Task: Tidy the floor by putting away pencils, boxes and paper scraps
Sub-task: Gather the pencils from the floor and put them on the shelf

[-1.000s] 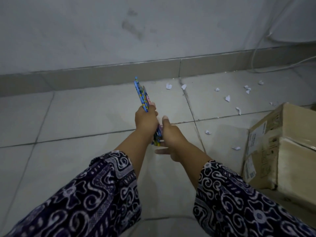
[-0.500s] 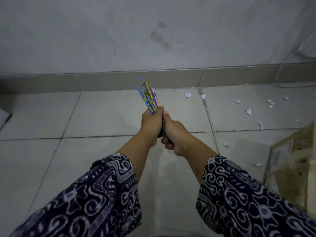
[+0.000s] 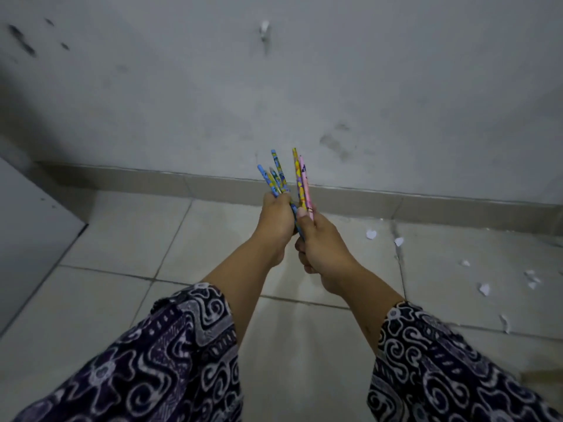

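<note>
A bunch of several patterned pencils (image 3: 281, 178), blue, yellow and pink, stands upright in front of me, held in both fists. My left hand (image 3: 275, 217) grips the blue and yellow ones near their lower part. Touching it on the right, my right hand (image 3: 320, 251) holds the yellow and pink pencils (image 3: 303, 184). The tips fan out above the hands. Small white paper scraps (image 3: 371, 234) lie scattered on the tiled floor to the right.
A grey stained wall with a tiled skirting (image 3: 152, 181) runs across the back. A pale flat panel (image 3: 27, 233) stands at the left edge. More paper scraps (image 3: 484, 289) dot the tiles at the far right. A brown cardboard corner (image 3: 539, 376) shows low right.
Both hands have lifted the pencils higher and the bunch has spread into two fans. The view has swung left, so the cardboard box has nearly left the frame.
</note>
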